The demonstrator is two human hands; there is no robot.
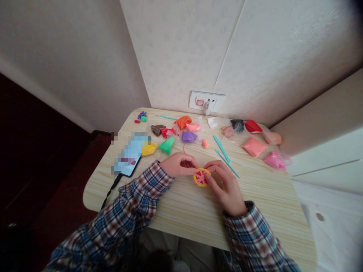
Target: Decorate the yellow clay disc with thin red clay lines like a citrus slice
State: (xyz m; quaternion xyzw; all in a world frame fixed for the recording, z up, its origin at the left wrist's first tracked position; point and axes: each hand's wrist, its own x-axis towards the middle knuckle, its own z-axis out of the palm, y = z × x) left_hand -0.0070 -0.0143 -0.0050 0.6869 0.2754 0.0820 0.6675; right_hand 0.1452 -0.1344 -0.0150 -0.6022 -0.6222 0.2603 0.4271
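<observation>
Between my hands is a small round clay disc with a yellow rim, a red middle and pink strips across it. My left hand pinches its upper left edge between thumb and fingers. On the right side, my right hand grips the disc, thumb on its face and fingers behind. Just beyond lie a thin pink clay strip and a small pink-orange clay lump. A turquoise clay knife and a thin turquoise modelling stick rest past my right hand.
Bags of coloured clay, among them green, purple and salmon, spread along the table's back. A phone with a cable lies at left. Small clay grapes sit in the far left corner. A wall socket is behind.
</observation>
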